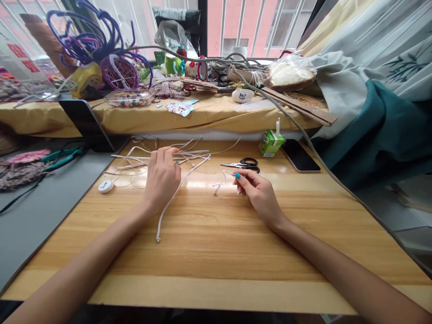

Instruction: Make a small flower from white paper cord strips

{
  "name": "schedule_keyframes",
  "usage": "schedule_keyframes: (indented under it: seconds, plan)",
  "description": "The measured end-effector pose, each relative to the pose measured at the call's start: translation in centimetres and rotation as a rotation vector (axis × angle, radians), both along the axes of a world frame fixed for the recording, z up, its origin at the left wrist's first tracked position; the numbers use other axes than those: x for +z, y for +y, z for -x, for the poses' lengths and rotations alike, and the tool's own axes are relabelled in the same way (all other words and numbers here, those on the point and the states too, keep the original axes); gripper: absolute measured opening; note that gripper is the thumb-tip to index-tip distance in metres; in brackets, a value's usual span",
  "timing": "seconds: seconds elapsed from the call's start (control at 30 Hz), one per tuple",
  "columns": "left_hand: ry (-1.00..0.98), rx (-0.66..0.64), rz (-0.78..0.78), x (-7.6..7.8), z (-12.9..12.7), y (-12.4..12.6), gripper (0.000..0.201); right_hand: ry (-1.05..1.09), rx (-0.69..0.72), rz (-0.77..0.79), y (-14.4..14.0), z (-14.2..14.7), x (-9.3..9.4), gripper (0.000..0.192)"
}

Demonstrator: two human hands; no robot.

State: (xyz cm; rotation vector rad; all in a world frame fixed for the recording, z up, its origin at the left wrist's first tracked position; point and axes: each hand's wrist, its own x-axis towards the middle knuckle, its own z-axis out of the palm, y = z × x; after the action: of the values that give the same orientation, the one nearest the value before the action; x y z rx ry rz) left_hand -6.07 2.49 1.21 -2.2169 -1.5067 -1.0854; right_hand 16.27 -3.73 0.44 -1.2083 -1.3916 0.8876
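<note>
My left hand (162,174) is over the near side of a loose pile of white cords (135,157). Its fingers are bent forward, and the thumb stands apart from the index finger with nothing visible between them. One long white cord (168,200) runs from the pile past this hand toward the front, ending in a small knot. My right hand (255,191) pinches a short white cord (224,179) between thumb and fingertips; its curled end hangs to the left. Just behind that hand lie black-handled scissors (248,162), partly hidden by the fingers.
A round white spool (105,186) sits left on the wooden board (209,252). At the back right are a green drink carton (271,143) and a phone (300,155). A grey cable (315,150) crosses the right side. Craft materials crowd the cloth-covered ledge (216,118).
</note>
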Motion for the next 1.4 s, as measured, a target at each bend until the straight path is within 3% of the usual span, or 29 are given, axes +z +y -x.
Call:
schedule_keyframes:
  seconds: [0.13,0.2,0.37,0.47,0.57,0.8,0.97,1.1,1.2,1.4]
  plan:
    - [-0.072,-0.153,0.041,0.5,-1.6,-1.9,0.038,0.071,0.1,0.005,-0.5,0.5,0.2,0.022]
    - [-0.145,-0.283,0.152,0.9,-2.4,-3.2,0.038,0.104,0.141,0.022,-0.9,0.9,0.4,0.022]
    - [-0.331,-0.638,0.796,1.3,-3.7,-5.2,0.019,0.177,0.251,0.056,-1.5,1.8,1.0,0.023]
    - [-0.444,-0.636,1.078,1.6,-3.7,-5.1,0.021,0.237,0.205,0.078,-0.9,1.3,1.0,0.024]
    - [-0.479,-0.553,1.214,2.1,-3.2,-4.2,0.019,0.259,0.094,0.077,0.4,-0.3,0.9,0.021]
    - [-0.499,-0.542,1.345,2.6,-1.4,-2.3,0.021,0.324,-0.053,0.051,2.2,-2.7,1.5,0.009]
    - [-0.503,-0.637,1.392,2.7,-0.8,-1.9,0.023,0.533,-0.007,0.182,2.0,-2.8,2.1,0.012]
    - [-0.477,-0.632,1.379,2.8,-0.6,-1.7,0.022,0.727,-0.004,0.255,2.3,-3.2,2.3,0.013]
    - [-0.458,-0.635,1.405,2.9,-0.6,-1.6,0.022,0.809,-0.009,0.226,2.4,-3.6,2.4,0.012]
    - [-0.388,-0.678,1.433,3.2,-0.9,-2.0,0.021,0.768,0.005,0.137,2.4,-4.0,2.7,0.013]
